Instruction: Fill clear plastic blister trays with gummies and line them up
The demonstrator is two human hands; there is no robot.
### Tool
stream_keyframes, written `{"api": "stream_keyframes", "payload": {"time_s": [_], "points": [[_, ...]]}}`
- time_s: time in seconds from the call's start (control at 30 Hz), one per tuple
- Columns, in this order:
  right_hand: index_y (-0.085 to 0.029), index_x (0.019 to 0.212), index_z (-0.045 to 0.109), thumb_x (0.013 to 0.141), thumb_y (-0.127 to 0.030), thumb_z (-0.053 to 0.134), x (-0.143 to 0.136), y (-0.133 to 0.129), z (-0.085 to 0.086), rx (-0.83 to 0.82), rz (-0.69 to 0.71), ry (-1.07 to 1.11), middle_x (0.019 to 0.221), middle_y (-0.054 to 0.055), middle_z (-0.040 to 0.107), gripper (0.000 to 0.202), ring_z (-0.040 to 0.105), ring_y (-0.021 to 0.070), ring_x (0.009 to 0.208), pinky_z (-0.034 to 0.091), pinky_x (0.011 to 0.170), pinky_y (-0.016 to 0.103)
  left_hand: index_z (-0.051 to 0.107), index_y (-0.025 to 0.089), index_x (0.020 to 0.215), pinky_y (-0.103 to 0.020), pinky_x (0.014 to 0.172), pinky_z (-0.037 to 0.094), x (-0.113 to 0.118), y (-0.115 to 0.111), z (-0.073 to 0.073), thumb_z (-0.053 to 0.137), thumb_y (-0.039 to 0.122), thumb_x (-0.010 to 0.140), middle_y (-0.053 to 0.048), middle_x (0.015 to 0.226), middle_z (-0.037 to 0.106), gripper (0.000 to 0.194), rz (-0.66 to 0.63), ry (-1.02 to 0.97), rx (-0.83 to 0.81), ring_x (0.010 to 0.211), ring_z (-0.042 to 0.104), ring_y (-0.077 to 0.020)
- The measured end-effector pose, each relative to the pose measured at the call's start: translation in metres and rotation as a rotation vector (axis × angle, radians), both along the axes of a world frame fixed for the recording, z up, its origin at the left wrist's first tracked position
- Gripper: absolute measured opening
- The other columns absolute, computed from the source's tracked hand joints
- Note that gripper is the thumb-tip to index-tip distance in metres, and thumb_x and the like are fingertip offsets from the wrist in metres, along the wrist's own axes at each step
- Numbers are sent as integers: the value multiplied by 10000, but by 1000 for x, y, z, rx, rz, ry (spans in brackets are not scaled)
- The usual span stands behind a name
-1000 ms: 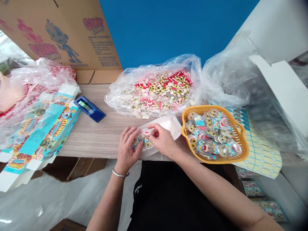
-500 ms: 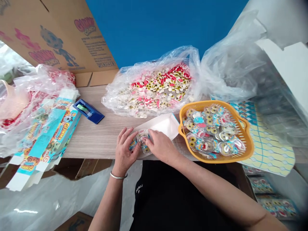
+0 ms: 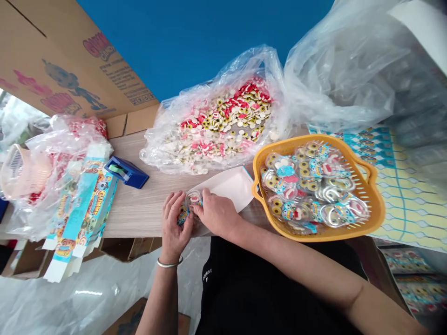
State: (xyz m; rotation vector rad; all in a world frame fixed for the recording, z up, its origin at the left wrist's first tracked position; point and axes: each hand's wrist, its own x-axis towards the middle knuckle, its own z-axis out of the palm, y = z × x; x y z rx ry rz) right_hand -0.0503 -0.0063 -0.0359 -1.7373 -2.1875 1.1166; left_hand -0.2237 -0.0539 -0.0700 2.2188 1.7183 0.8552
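Observation:
My left hand (image 3: 177, 223), with a silver bangle on its wrist, is curled round the left side of a clear candy pack (image 3: 194, 198) at the table's front edge. My right hand (image 3: 220, 211) grips the same pack from the right, its thumb and fingers on the top. Both hands partly hide the pack. Behind my right hand lies an open white box (image 3: 234, 185). An orange basket (image 3: 259, 160) filled with similar clear packs stands to the right of the hands.
A large clear bag of gummy pieces (image 3: 223, 125) lies behind the hands. To the left are a blue tape dispenser (image 3: 132, 174), flattened blue cartons (image 3: 82, 204) and a pink basket (image 3: 26, 172). A cardboard box (image 3: 70, 60) stands at the back left.
Both hands have shifted slightly left with the pack, and my right fingers have moved over its top. The whole view has tilted and shifted.

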Motion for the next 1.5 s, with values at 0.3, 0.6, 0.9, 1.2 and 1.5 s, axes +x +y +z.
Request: {"api": "stream_keyframes", "payload": {"time_s": [0.3, 0.6, 0.9, 1.2, 1.5], "points": [[19, 1449, 420, 1050, -372, 346, 0, -11, 4, 44, 61, -22, 1043, 220, 745, 564, 740, 289, 896, 546, 731, 374, 474, 310, 1481, -625, 1209, 250, 7, -4, 4, 467, 162, 993, -89, 1567, 459, 510, -63, 228, 16, 1530, 255, -332], [71, 1380, 506, 942, -577, 589, 18, -48, -1, 161, 155, -32, 1141, 295, 696, 786, 670, 348, 1064, 399, 1081, 542, 446, 314, 1504, -616, 1192, 300, 4, 3, 3, 507, 182, 980, -101, 1530, 506, 544, -120, 278, -35, 1501, 329, -327], [68, 1458, 401, 904, -603, 627, 22, -40, -9, 179, 20, 187, 1392, 341, 544, 899, 528, 401, 1298, 408, 1091, 549, 425, 352, 1514, -605, 1188, 340, 3, 3, 3, 493, 191, 986, -80, 1535, 496, 555, -120, 260, -66, 1447, 423, -309], [16, 1550, 268, 928, -615, 576, -3, -32, -14, 182, 16, 278, 1505, 352, 421, 938, 463, 411, 1385, 420, 1092, 565, 403, 317, 1539, -572, 1184, 370, -1, 3, 3, 471, 256, 1005, -89, 1529, 502, 542, -110, 243, -67, 1432, 441, -307], [128, 1365, 498, 953, -547, 579, 16, -65, -3, 534, 147, 130, 1262, 391, 617, 796, 642, 446, 1180, 426, 1039, 642, 438, 298, 1510, -579, 1192, 348, 7, 3, 10, 524, 249, 978, -97, 1525, 509, 541, -74, 244, -138, 1435, 439, -300]]}}
